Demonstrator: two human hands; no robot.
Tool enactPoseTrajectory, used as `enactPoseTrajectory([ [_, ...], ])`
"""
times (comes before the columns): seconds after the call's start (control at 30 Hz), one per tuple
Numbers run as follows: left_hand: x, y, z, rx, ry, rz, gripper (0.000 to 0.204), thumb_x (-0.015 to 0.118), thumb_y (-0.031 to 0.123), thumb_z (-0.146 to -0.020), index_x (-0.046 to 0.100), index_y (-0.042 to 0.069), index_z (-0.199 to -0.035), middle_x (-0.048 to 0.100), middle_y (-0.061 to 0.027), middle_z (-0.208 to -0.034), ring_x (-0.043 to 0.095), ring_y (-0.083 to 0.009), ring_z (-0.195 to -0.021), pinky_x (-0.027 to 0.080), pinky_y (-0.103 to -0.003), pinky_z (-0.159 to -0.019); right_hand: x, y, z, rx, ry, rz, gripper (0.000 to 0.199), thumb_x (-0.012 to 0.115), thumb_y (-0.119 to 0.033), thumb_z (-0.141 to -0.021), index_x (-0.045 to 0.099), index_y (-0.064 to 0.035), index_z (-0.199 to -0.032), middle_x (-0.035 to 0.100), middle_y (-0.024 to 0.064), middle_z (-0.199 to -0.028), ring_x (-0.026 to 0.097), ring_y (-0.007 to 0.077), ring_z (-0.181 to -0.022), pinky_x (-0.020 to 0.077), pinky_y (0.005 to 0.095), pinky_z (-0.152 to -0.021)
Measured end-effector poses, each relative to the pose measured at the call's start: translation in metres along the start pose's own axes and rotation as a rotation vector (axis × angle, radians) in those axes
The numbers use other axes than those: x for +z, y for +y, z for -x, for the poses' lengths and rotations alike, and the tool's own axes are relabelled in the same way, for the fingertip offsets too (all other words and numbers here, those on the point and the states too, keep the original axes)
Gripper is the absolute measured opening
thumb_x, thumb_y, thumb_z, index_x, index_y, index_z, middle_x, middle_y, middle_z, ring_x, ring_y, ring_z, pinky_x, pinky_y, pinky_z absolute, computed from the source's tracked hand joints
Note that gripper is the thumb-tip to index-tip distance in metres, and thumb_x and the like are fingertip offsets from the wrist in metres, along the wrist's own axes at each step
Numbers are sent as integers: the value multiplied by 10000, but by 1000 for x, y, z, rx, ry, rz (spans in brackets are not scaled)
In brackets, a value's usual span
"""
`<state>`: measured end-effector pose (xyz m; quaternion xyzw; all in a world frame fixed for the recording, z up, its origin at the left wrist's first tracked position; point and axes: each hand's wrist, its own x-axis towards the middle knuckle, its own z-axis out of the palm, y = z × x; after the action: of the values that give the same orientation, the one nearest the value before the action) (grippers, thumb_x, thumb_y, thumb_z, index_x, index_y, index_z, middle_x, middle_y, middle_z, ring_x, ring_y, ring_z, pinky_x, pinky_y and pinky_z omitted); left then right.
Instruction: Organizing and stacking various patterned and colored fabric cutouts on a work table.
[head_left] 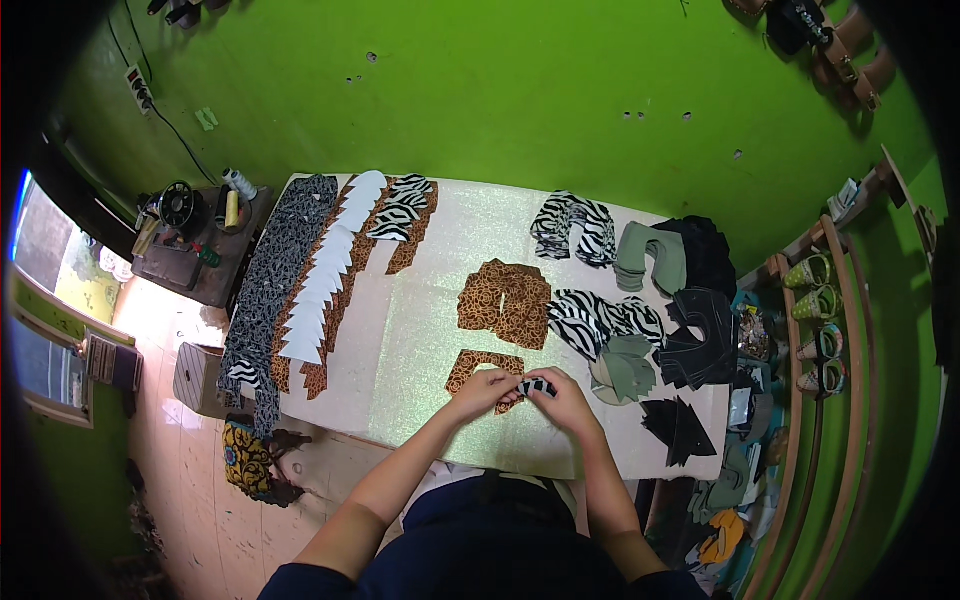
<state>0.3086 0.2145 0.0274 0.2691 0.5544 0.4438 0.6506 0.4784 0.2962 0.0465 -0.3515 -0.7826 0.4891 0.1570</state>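
I have a small black-and-white striped piece (535, 386) pinched in both my left grip (488, 391) and right grip (563, 402), above the table (410, 330), near a brown patterned piece (467, 368).

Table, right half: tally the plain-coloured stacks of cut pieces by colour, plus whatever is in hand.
Olive green: 2 (arched olive stack, fanned olive stack)
Black: 3 (far black stack, arched black stack, pointed black stack)
Striped: 1 (striped piece between left hand and right hand)
Total: 6
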Motion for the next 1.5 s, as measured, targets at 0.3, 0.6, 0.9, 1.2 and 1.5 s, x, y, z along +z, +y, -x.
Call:
enactPoseTrajectory([
  [0.3,5,1,6,40,54,-233,273,493,214,-906,594,-29,-979,632,-75,-805,602,-117,-734,483,-231,-665,7,-25,11,-116,252,368,347,651,-133,-720,585,-104,-1060,518,81,-1068,434,282,-1071,338,380,-924],
  [0.6,3,-6,-2,41,71,-99,253,470,182,-921,586,-34,-986,622,-74,-844,605,-121,-738,494,-235,-693,8,-20,11,-341,183,481,282,638,-105,-720,587,-109,-998,518,69,-1068,460,274,-1055,363,402,-899],
  [0.9,-17,-15,-6,85,311,88,234,425,156,-935,563,-32,-922,595,-66,-788,564,-114,-677,498,-237,-665,3,-6,18,-245,239,255,94,610,-97,-757,594,-53,-839,591,95,-792,566,287,-789,436,377,-727],
  [1.2,-38,-10,9,86,401,-13,223,442,151,-931,566,-33,-947,591,-55,-770,543,-95,-656,474,-228,-649,-6,6,-1,-197,510,515,308,569,-164,-810,555,-32,-1088,553,131,-1032,506,304,-987,411,382,-834],
  [1.5,-46,-4,4,139,377,-3,221,493,160,-909,579,-43,-912,576,-28,-726,509,-87,-615,438,-211,-599,45,40,-41,235,98,-400,253,648,-123,-793,569,30,-979,613,57,-756,577,91,-678,446,209,-606],
])
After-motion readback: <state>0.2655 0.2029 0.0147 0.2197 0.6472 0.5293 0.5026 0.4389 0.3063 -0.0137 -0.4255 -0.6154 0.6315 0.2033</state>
